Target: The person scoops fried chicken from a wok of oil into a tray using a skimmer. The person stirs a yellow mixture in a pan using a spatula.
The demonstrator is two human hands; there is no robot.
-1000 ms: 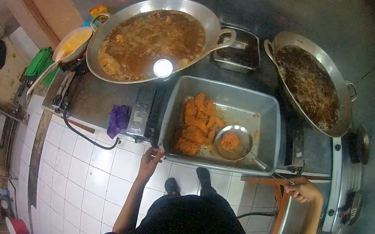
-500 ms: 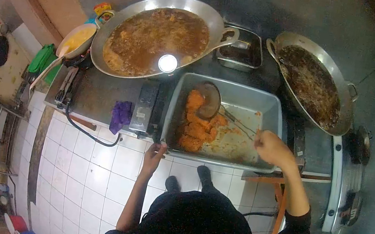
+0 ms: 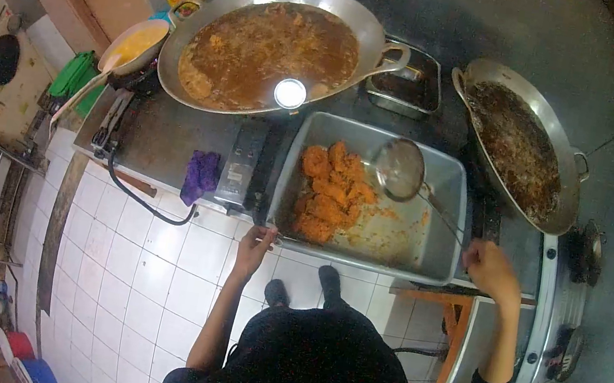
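Observation:
A grey rectangular tub (image 3: 445, 215) stands at the counter's front edge, with orange fried pieces (image 3: 332, 196) heaped on its left side. My left hand (image 3: 257, 244) has its fingers closed on the tub's front left corner. The handle of a round wire skimmer (image 3: 400, 170) is in my right hand (image 3: 488, 266), near the tub's right side. The skimmer's bowl, with no piece in it, hangs over the back middle of the tub.
Behind stand a big pan of bubbling oil (image 3: 265, 55), a small metal container (image 3: 400, 106) and a second oil pan (image 3: 525, 147). A purple cloth (image 3: 201, 176), tongs (image 3: 110, 118) and a yellow-filled saucepan (image 3: 134, 49) are on the left.
My right hand has moved back to the right with the skimmer, whose bowl has left the fried pieces. The piece seen in the bowl at first now no longer shows there.

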